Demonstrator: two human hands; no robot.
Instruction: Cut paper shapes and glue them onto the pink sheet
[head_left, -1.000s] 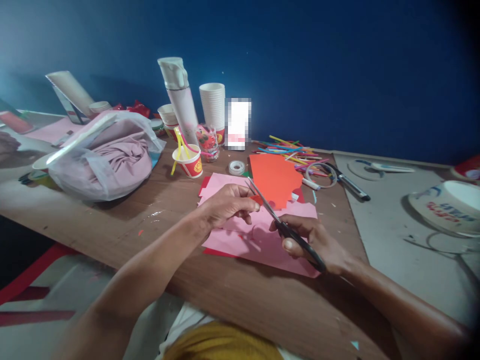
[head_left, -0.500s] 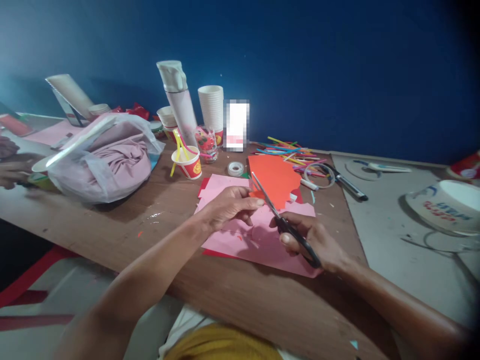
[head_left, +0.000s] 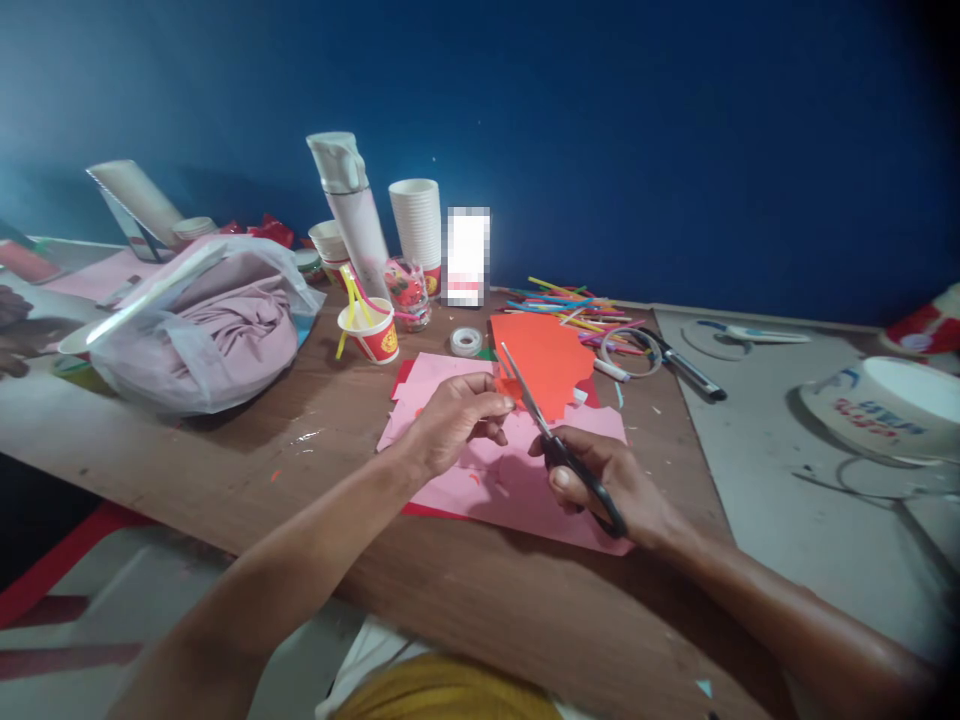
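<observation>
My right hand (head_left: 600, 475) is closed around the black handles of a pair of scissors (head_left: 574, 462), whose blades point up and to the left. Between the thumb and fingers of my left hand (head_left: 469, 410) is a small piece of orange paper (head_left: 507, 386), mostly hidden by the fingers and close to the blades. A larger orange sheet (head_left: 544, 355) with a wavy right edge lies just behind the blades. Both hands are above pink paper (head_left: 540, 510), which rests on red paper on the brown table (head_left: 315, 470).
Behind the paper are a tape roll (head_left: 466, 342), a paper cup (head_left: 371, 330), colourful sticks (head_left: 570, 305) and a lit phone (head_left: 466, 255). A box cutter (head_left: 694, 368) lies to the right, a plastic bag of pink cloth (head_left: 217, 330) to the left. Another person's hand (head_left: 11, 330) shows at the far left.
The whole view has shifted slightly. My hands keep nearly the same pose, with the scissors still beside the small orange piece.
</observation>
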